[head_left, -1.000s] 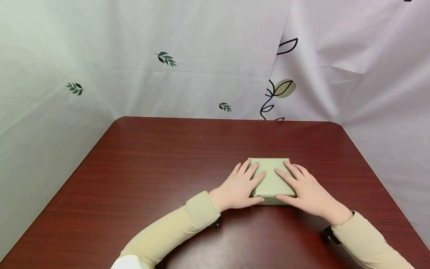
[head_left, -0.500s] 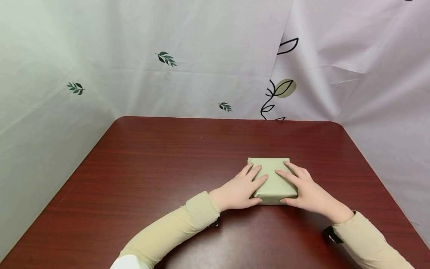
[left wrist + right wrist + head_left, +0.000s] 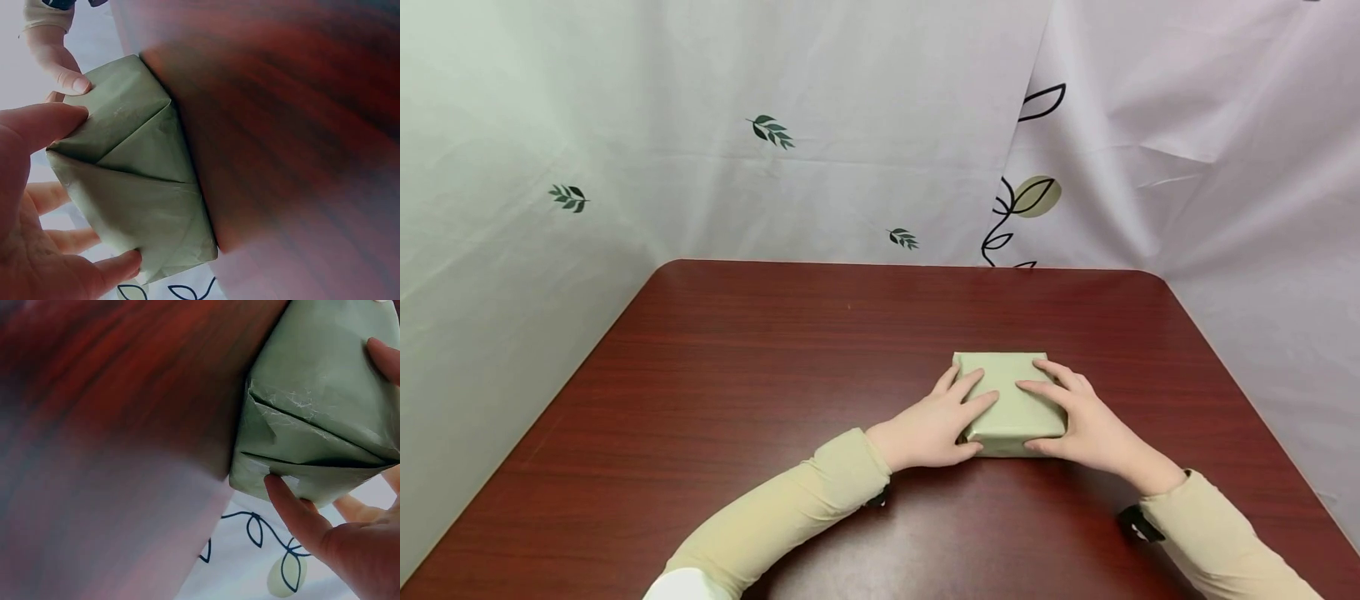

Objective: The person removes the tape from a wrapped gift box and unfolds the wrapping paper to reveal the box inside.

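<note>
A person's left hand (image 3: 927, 427) and right hand (image 3: 1093, 429) grip a green box (image 3: 1012, 410) from both sides, thumbs (image 3: 1047, 447) on its near face, fingers (image 3: 981, 405) spread on top. The box sits right of centre on a table (image 3: 775, 350).

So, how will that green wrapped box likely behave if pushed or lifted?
The green wrapped box probably stays stiff, given its straight edges. Lying flat and low on the table, it seems more apt to slide than roll. Its loose-looking side folds might catch or lift.
</note>
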A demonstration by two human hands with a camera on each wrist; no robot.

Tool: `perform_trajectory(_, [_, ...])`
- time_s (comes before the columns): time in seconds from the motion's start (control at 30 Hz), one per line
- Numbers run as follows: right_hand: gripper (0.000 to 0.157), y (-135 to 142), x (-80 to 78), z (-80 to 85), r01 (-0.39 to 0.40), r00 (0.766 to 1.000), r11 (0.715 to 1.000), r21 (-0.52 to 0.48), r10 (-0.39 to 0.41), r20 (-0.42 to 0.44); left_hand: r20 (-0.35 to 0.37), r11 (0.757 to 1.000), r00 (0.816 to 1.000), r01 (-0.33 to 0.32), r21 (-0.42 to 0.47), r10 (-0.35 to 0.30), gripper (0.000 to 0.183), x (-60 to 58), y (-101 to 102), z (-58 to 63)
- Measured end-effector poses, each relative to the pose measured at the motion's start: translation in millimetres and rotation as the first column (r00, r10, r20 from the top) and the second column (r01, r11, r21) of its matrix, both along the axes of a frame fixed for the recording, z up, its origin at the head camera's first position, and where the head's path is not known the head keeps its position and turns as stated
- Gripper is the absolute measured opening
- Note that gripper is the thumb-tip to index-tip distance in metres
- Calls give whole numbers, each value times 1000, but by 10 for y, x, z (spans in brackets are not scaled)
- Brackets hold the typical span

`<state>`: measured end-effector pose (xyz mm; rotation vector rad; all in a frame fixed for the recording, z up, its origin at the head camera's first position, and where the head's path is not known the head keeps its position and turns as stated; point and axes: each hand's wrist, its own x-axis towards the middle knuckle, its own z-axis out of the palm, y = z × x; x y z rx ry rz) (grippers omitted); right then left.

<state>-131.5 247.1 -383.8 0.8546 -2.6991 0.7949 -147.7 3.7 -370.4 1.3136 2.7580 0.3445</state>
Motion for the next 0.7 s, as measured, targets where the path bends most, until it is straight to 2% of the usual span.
perform_trajectory(0.17, [67, -24, -1, 11, 17, 1000, 999, -32, -17, 14, -7, 999, 1000, 27, 19, -27, 60, -13, -12, -13])
perform_trajectory(0.37, [64, -15, -20, 26, 66, 997, 996, -62, -64, 33, -17, 993, 996, 89, 74, -88, 68, -67, -75, -13])
perform_trajectory(0.5, [64, 22, -16, 70, 78, 996, 990, -118, -72, 48, -63, 975, 984, 174, 136, -167, 73, -111, -141, 25])
perform_trajectory(0.7, [64, 65, 8, 176, 66, 990, 967, -247, -32, 138, -145, 938, 957, 278, 205, -252, 74, -164, -239, 76])
